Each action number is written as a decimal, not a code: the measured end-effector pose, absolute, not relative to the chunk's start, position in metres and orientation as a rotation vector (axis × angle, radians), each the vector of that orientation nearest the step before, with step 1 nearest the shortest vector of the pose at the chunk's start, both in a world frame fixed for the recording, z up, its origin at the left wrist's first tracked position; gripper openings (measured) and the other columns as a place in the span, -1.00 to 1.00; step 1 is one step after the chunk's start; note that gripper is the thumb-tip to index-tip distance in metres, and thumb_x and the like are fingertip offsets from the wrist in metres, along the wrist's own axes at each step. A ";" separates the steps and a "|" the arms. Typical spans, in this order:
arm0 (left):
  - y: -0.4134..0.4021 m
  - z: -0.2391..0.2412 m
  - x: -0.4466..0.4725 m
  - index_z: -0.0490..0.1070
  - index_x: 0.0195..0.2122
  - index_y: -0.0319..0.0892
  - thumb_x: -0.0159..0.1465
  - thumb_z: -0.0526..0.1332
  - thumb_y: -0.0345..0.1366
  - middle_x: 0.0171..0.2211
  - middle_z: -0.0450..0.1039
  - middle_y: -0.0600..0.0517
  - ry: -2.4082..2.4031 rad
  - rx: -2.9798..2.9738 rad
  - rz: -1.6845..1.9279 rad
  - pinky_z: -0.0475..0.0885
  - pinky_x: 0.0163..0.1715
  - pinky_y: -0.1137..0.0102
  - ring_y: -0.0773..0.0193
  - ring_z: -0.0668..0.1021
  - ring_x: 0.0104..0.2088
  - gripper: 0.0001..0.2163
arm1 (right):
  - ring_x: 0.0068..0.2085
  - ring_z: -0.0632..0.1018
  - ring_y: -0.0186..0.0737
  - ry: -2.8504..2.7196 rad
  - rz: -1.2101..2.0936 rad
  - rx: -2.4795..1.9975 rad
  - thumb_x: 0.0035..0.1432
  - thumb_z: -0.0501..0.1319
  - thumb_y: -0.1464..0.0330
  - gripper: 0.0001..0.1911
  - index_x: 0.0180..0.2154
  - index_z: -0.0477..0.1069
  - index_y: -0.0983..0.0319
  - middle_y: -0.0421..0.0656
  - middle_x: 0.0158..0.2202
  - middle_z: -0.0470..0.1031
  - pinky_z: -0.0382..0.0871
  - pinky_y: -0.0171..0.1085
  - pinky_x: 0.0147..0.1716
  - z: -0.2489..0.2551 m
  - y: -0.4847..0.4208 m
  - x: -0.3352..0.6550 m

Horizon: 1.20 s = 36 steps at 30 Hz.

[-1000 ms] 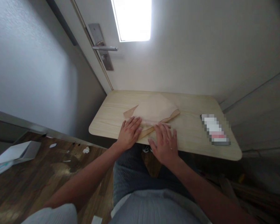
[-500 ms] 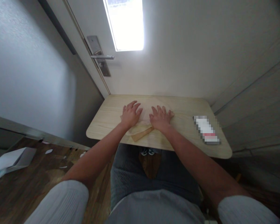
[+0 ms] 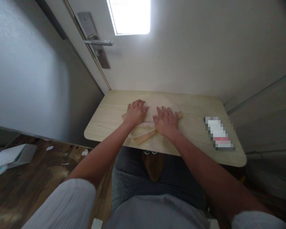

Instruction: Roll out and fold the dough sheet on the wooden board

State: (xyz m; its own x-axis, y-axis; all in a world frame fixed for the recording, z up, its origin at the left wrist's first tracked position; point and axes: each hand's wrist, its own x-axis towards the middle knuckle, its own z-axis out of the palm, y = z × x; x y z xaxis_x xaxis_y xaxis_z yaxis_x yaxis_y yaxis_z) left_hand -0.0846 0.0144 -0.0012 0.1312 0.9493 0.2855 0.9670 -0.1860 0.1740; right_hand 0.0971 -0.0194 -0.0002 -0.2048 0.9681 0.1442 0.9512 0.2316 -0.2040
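A thin, pale beige, see-through piece of material (image 3: 154, 103) lies spread on the small wooden table; its exact kind I cannot make out. A darker tan strip (image 3: 145, 137) slants along its near side. My left hand (image 3: 136, 113) rests palm down on the left part of the material, its fingers slightly bent and close together. On the right part lies my right hand (image 3: 166, 121), flat with fingers spread. Both palms hide some of the material beneath them.
The light wood table (image 3: 193, 106) stands against a pale door with a metal lever handle (image 3: 98, 42). A blurred-out phone-like object (image 3: 219, 133) lies at the table's right. On the floor at left is a white open box (image 3: 14, 157) among scraps.
The head view has tilted down and shifted slightly. My left hand has moved a little right, its fingers drawn closer together. My right hand remains flat on the material.
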 end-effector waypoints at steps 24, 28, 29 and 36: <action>-0.049 0.007 -0.081 0.18 0.34 0.05 0.47 -0.07 -0.05 0.39 0.16 0.00 -1.959 -2.415 -0.440 0.05 0.33 -0.06 -0.02 0.18 0.37 -0.55 | 0.36 0.15 0.20 -2.310 0.003 -1.646 0.44 -0.11 0.16 -0.39 0.36 0.15 0.32 0.08 0.38 0.20 -0.15 0.26 0.29 -0.007 -0.100 0.099; -0.065 0.004 -0.083 0.21 0.33 0.06 0.46 -0.06 -0.04 0.38 0.18 0.01 -1.929 -2.407 -0.475 0.02 0.35 -0.02 -0.02 0.18 0.38 -0.55 | 0.36 0.16 0.16 -2.334 -0.001 -1.583 0.42 -0.08 0.15 -0.38 0.37 0.10 0.33 0.12 0.37 0.19 -0.15 0.25 0.30 -0.011 -0.122 0.099; -0.070 0.004 -0.083 0.21 0.33 0.04 0.46 -0.05 -0.03 0.38 0.18 0.00 -1.930 -2.403 -0.479 0.02 0.35 -0.02 -0.02 0.20 0.37 -0.55 | 0.36 0.16 0.14 -2.334 0.004 -1.566 0.42 -0.06 0.16 -0.38 0.37 0.10 0.32 0.11 0.37 0.20 -0.15 0.24 0.31 -0.011 -0.128 0.099; -0.105 -0.002 -0.086 0.19 0.35 0.08 0.45 -0.03 -0.01 0.41 0.14 0.03 -1.964 -2.388 -0.527 -0.04 0.38 -0.02 -0.01 0.18 0.39 -0.53 | 0.09 0.41 0.07 -2.259 0.120 -1.539 0.34 0.10 0.26 -0.55 0.22 0.33 0.18 0.05 0.09 0.49 -0.09 0.20 0.27 -0.006 -0.154 0.095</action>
